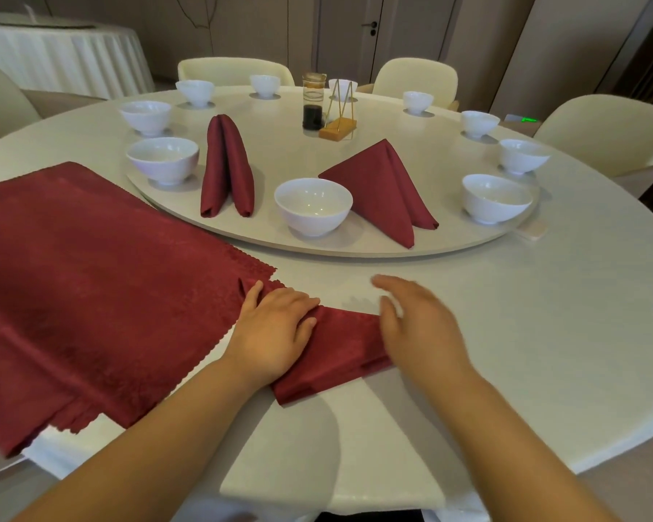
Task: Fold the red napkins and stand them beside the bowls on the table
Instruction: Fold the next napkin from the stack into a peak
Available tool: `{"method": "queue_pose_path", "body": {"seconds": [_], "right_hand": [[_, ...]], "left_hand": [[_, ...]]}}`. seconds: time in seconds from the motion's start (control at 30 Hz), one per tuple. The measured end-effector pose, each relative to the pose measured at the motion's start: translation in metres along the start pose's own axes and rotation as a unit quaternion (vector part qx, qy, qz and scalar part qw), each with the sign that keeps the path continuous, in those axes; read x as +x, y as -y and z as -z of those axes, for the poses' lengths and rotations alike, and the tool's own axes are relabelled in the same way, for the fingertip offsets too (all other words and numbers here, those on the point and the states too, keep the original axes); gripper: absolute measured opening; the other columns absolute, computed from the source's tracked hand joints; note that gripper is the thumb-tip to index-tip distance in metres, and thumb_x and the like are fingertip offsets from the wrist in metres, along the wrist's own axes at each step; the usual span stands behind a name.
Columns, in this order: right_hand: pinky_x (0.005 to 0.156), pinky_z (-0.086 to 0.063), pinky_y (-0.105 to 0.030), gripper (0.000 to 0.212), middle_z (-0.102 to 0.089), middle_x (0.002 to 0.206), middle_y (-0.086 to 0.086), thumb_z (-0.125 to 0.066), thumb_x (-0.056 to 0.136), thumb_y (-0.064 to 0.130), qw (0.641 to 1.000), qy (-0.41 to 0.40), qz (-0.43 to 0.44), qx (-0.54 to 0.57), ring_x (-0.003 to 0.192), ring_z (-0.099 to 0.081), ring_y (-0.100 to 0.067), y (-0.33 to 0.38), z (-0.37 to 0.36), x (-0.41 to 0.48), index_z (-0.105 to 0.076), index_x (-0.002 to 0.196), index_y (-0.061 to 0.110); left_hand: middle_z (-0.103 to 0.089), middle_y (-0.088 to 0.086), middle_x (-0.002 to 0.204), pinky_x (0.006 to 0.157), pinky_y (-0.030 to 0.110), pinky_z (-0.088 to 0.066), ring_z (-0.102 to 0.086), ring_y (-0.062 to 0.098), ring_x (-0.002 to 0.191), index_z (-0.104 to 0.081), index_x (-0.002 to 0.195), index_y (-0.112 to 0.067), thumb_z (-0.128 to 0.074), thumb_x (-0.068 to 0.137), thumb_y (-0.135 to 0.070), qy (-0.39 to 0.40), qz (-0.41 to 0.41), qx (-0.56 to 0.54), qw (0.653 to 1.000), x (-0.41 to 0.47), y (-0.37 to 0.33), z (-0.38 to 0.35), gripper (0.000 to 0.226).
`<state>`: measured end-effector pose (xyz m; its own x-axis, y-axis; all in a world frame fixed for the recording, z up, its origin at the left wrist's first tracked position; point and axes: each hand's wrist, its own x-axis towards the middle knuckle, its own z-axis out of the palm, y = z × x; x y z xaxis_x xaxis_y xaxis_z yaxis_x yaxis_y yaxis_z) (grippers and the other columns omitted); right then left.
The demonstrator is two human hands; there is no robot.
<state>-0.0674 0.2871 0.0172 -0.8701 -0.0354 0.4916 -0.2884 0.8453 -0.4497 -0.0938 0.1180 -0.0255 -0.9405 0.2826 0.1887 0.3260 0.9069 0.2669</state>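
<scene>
Right hand (415, 318), at 5 o'clock, is motion-blurred. Left hand (272, 333) covers the left end of the folded napkin (340, 348). At 9 o'clock, the stack of red napkins (72, 276) is cut off by the left edge. At 12 o'clock, a bowl (353, 85) is partly hidden behind the gold stand (338, 128).

Round white table (506, 333): turntable (411, 160), flat red napkins (91, 276), folded napkin (340, 352).

No text, label or number is readable. The green light (527, 120) far beyond the right hand (419, 325) is too blurred.
</scene>
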Motion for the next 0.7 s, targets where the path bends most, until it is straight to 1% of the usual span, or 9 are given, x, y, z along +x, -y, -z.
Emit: {"method": "queue_pose_path", "body": {"seconds": [0.1,0.2,0.3,0.33,0.4,0.47,0.53,0.6,0.7], "right_hand": [[0.11,-0.016,-0.024,0.041,-0.049,0.137,-0.008,-0.033,0.095,0.018,0.986,0.158,0.023,-0.043,0.126,-0.044,-0.02,0.028,-0.03,0.001,-0.047,0.132,0.008],[0.113,-0.002,-0.028,0.047,-0.023,0.152,-0.002,-0.016,0.099,0.029,0.955,0.272,-0.006,-0.121,0.139,-0.019,-0.014,0.024,-0.05,-0.008,-0.022,0.144,0.016],[0.113,0.006,-0.03,0.078,-0.006,0.156,0.0,0.015,0.078,0.047,0.943,0.289,-0.028,-0.16,0.142,-0.003,-0.012,0.011,-0.045,-0.02,-0.006,0.147,0.018],[0.113,0.008,-0.03,0.076,-0.002,0.156,0.0,0.014,0.081,0.049,0.941,0.291,-0.043,-0.166,0.142,0.0,-0.012,0.005,-0.041,-0.022,-0.004,0.147,0.018],[0.112,0.011,-0.03,0.056,0.003,0.156,0.0,-0.005,0.097,0.042,0.935,0.302,-0.081,-0.169,0.142,0.005,-0.012,-0.006,-0.029,-0.025,-0.001,0.147,0.017],[0.112,0.012,-0.03,0.053,0.007,0.155,0.0,-0.011,0.1,0.037,0.931,0.31,-0.095,-0.166,0.142,0.009,-0.011,-0.012,-0.019,-0.027,0.002,0.147,0.017],[0.112,0.012,-0.03,0.053,0.009,0.155,0.0,-0.01,0.1,0.037,0.93,0.308,-0.095,-0.174,0.142,0.011,-0.012,-0.015,-0.018,-0.027,0.004,0.147,0.017],[0.112,0.012,-0.03,0.054,0.009,0.155,0.0,-0.003,0.098,0.038,0.931,0.307,-0.098,-0.174,0.142,0.011,-0.012,-0.014,-0.021,-0.026,0.004,0.147,0.016],[0.112,0.012,-0.03,0.072,0.01,0.155,0.0,0.01,0.079,0.041,0.93,0.308,-0.098,-0.177,0.142,0.011,-0.012,-0.013,-0.022,-0.027,0.004,0.147,0.017]], "left_hand": [[-0.048,-0.009,0.135,0.111,0.033,0.003,-0.033,0.009,0.132,-0.048,0.133,-0.025,0.007,0.062,-0.054,-0.001,0.009,-0.002,1.0,-0.001,0.0,-0.001,0.093],[-0.039,-0.015,0.141,0.107,0.026,0.009,-0.024,0.003,0.135,-0.039,0.137,-0.031,0.014,0.058,-0.051,0.017,0.018,0.015,1.0,-0.001,0.001,0.001,0.098],[-0.031,-0.017,0.145,0.105,0.025,0.012,-0.017,0.001,0.137,-0.032,0.14,-0.034,0.018,0.057,-0.051,0.034,0.014,0.022,0.999,-0.001,0.004,0.002,0.099],[-0.029,-0.017,0.146,0.105,0.025,0.012,-0.016,0.001,0.137,-0.03,0.141,-0.034,0.019,0.056,-0.051,0.041,0.013,0.023,0.999,0.0,0.004,0.002,0.1],[-0.026,-0.015,0.148,0.107,0.025,0.012,-0.013,0.002,0.138,-0.027,0.142,-0.033,0.019,0.056,-0.053,0.054,0.017,0.015,0.998,0.001,0.005,0.002,0.1],[-0.023,-0.013,0.15,0.107,0.024,0.015,-0.009,0.002,0.139,-0.022,0.144,-0.031,0.019,0.056,-0.054,0.054,0.019,-0.002,0.998,0.0,0.004,0.005,0.1],[-0.019,-0.012,0.152,0.105,0.021,0.018,-0.006,0.002,0.14,-0.015,0.146,-0.028,0.018,0.06,-0.053,0.039,-0.004,-0.009,0.999,-0.003,-0.006,0.011,0.096],[-0.016,-0.011,0.153,0.106,0.021,0.017,-0.005,0.001,0.14,-0.011,0.147,-0.025,0.01,0.074,-0.048,0.033,-0.046,-0.011,0.998,-0.007,-0.023,0.01,0.08],[-0.007,-0.008,0.155,0.108,0.022,0.015,0.001,0.004,0.141,-0.005,0.148,-0.021,-0.012,0.097,-0.032,0.084,-0.063,-0.001,0.994,-0.011,-0.041,-0.001,0.053]]}}
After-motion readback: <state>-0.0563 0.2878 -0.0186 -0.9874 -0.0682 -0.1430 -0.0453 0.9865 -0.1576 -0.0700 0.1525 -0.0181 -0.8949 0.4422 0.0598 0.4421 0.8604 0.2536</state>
